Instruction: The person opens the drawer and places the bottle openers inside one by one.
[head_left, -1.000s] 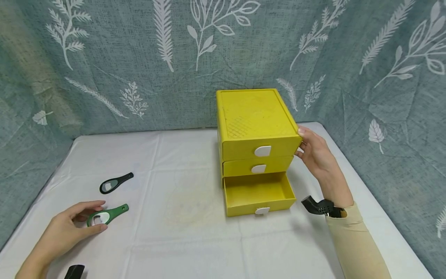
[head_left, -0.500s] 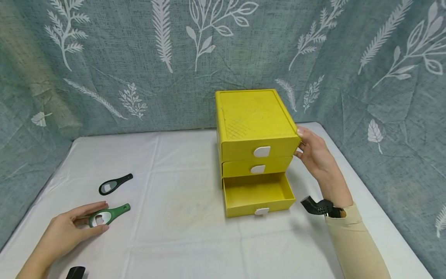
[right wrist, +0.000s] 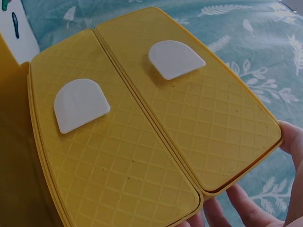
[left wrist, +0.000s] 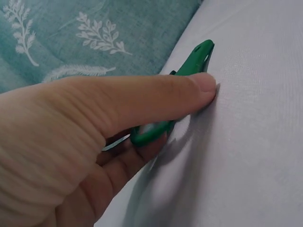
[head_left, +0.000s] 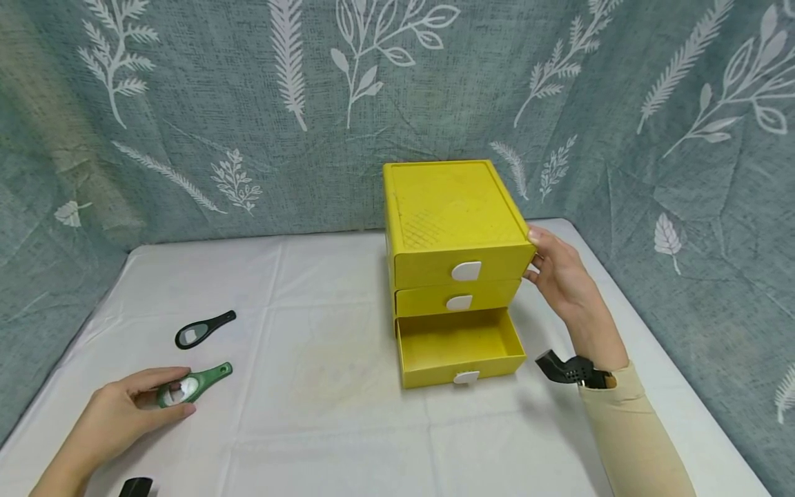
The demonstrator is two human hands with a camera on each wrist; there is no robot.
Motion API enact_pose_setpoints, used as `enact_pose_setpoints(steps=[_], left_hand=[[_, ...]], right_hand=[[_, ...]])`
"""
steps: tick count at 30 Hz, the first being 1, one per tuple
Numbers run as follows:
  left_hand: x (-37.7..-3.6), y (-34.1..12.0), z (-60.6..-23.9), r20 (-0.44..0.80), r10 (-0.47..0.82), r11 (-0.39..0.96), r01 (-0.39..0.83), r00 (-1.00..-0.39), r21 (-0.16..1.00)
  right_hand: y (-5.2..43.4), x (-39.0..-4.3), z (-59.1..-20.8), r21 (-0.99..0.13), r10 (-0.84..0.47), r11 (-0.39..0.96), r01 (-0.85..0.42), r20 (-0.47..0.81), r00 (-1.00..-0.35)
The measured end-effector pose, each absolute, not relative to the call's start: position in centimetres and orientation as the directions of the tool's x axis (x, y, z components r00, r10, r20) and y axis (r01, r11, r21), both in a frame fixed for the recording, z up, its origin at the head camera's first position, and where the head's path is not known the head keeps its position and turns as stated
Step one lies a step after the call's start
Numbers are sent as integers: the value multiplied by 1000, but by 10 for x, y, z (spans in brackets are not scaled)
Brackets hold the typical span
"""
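Both hands are engaged: the left hand (head_left: 121, 414) pinches the green opener (head_left: 194, 384), still flat on the worktop (head_left: 335, 414); the right hand (head_left: 559, 276) steadies the yellow drawer unit (head_left: 453, 228), whose bottom drawer (head_left: 459, 348) already stands open and empty.

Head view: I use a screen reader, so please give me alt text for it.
A left hand pinches a green bottle opener on a white table, while the right hand touches a yellow three-drawer box whose bottom drawer is open. A black opener lies nearby.

Green opener (left wrist: 163, 113) head hidden under left hand (left wrist: 71, 142); right hand (right wrist: 265, 208) cut off.
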State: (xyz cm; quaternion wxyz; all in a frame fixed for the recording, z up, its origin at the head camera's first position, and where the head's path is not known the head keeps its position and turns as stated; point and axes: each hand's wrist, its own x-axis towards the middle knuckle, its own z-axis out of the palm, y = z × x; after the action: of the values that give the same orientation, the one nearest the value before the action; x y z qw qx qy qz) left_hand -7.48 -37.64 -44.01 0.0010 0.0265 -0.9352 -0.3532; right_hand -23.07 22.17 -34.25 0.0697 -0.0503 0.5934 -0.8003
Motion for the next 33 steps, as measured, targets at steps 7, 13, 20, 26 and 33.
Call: enact_pose_setpoints(steps=[7,13,20,26,33], left_hand=[[-75,-375,-441,34,-25,735,5,-999,678],[-75,-372,-441,77,-20,742,37,-997,669],[-73,-368,-435,20,-102,761,-65,-995,646],[-73,-360,-434,111,-116,744,-12,-987,668],[-84,-332,-428,203,-49,641,125,-978,757]], right_hand=[[222,-231,-343,-955,-175,-292,56,-4,-985],[221,-230,-343,-960,-162,-275,56,-11,-987],[220,-230,-342,-961,-153,-269,58,-17,-988],[219,-229,-343,-958,-170,-285,41,9,-985],[220,-230,-343,-960,-174,-278,41,8,-985]])
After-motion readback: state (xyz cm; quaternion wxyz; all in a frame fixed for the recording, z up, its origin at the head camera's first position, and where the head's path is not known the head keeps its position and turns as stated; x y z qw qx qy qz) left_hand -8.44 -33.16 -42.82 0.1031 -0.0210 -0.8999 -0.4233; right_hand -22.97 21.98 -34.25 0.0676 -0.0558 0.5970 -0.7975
